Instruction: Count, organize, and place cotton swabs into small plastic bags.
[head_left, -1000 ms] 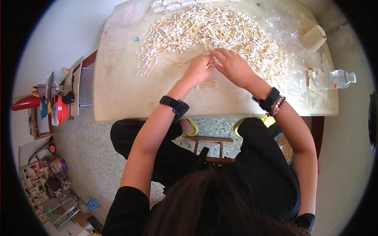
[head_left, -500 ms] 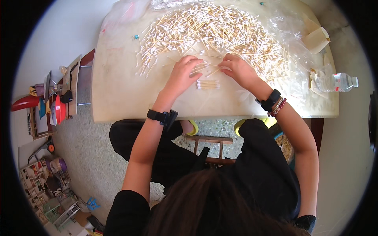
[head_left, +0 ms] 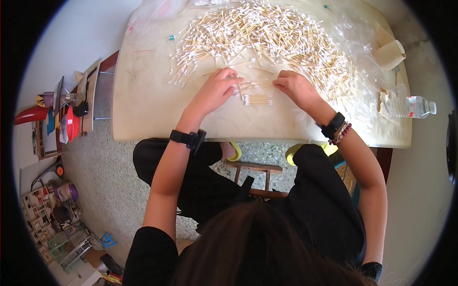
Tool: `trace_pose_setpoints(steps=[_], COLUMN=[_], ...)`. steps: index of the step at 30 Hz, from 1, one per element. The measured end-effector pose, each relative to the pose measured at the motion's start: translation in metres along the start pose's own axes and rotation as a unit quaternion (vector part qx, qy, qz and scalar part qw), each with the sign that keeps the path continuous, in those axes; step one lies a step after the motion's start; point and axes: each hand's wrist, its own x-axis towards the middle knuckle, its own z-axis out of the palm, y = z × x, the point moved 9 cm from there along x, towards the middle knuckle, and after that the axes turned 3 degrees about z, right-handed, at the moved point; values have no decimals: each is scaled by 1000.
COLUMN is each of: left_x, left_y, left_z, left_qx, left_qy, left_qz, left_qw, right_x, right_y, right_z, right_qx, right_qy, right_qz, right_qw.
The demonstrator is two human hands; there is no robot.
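Observation:
A big heap of cotton swabs (head_left: 257,33) with white tips and pale sticks spreads over the far part of the table. Close to me, a small row of cotton swabs (head_left: 258,99) lies side by side, tips aligned. My left hand (head_left: 215,90) is closed just left of that row, its fingertips pinching a cotton swab (head_left: 241,90) that points toward me. On the other side my right hand (head_left: 296,89) pinches the end of another cotton swab (head_left: 261,85), which points left above the row. Some loose swabs lie between my hands and the heap.
Clear plastic bags (head_left: 355,40) lie along the right side of the table (head_left: 148,109). A clear bottle (head_left: 420,107) lies at the right edge, near a beige paper roll (head_left: 390,55). A small teal piece (head_left: 171,37) sits left of the heap. A wooden stool (head_left: 253,167) stands below.
My right fingers have closed on a cotton swab, and the hand sits slightly farther right. My left fingers have drawn together. The view has shifted a little.

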Motion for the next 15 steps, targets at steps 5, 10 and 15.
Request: trace_pose_setpoints(steps=[5, 10, 15], left_x=[-4, 0, 3], left_y=[-15, -24, -29], left_z=[-1, 0, 2], left_qx=[-70, -78, -97], left_qy=[33, 79, 114], left_qz=[-59, -121, -133], left_qw=[995, 986, 980], right_x=[3, 2, 2], right_y=[7, 19, 30], right_z=[-1, -13, -15], right_qx=[-29, -27, -19], right_qy=[7, 16, 27], right_qz=[39, 82, 101], right_qw=[999, 996, 994])
